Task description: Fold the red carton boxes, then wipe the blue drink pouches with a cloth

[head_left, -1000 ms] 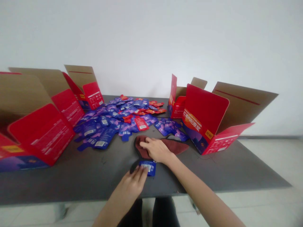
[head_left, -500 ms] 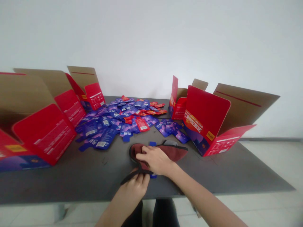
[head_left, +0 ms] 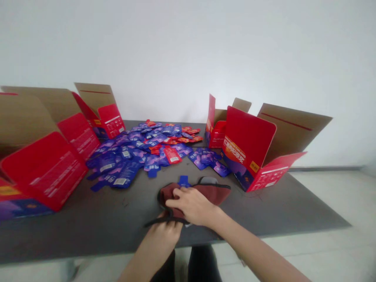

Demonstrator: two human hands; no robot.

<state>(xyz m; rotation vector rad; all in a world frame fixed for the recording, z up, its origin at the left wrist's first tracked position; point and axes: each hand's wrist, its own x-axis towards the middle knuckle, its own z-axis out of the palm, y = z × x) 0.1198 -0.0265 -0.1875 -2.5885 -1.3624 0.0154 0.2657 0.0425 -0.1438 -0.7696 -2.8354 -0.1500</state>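
A maroon cloth item with black edging (head_left: 213, 192) and a grey patch at its back lies bunched near the table's front. My left hand (head_left: 165, 235) is closed on its near edge, the fingertips tucked out of sight under the fabric. Over the top, my right hand (head_left: 192, 204) presses down with bent fingers that pinch the cloth. From beneath the far side of the fabric pokes the blue spout end of a pouch (head_left: 184, 181); most of that pouch is hidden.
Beyond my hands spreads a heap of blue and red pouches (head_left: 132, 156). A few blue pouches (head_left: 207, 159) lie beside an open red carton (head_left: 249, 145). Behind it stands a smaller-looking open carton (head_left: 217, 135). More open cartons (head_left: 44, 168) line the left side of the grey table (head_left: 117, 223).
More of the blue pouch's spout end now shows past the cloth. Both hands have shifted slightly toward me with the cloth. The whole view has turned a little to the right.
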